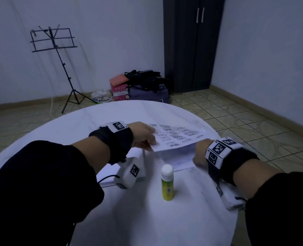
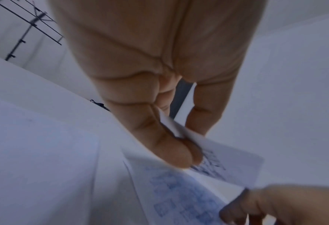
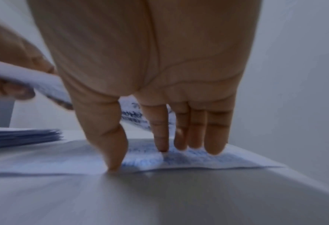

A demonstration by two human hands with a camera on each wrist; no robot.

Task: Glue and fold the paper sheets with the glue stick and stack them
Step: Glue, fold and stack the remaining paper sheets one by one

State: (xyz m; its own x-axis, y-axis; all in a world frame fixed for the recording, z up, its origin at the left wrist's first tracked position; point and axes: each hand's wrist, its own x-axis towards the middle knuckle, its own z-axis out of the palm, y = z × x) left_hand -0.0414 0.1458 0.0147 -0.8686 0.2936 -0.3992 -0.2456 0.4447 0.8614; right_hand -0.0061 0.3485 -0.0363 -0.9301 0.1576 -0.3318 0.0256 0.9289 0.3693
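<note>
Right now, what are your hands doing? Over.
Left hand pinches printed sheet, folding it. Right hand presses lower half flat. Glue stick upright, clear.

The white printed paper sheet (image 1: pixel 175 137) carries rows of small dark print, and just beyond the left hand's (image 1: pixel 143 134) fingertips most of it is too blurred to read. Only the bold words "AIR MAIL" in the row nearest the lifted edge, between the two hands, can be made out. In both wrist views the sheet's print is a blue smear under the fingers. The yellow-green glue stick with a white cap (image 1: pixel 167 183) has a small label on its body that is too small to read. The white wrist bands (image 1: pixel 218 151) bear black-and-white square code markers, without readable letters.
</note>
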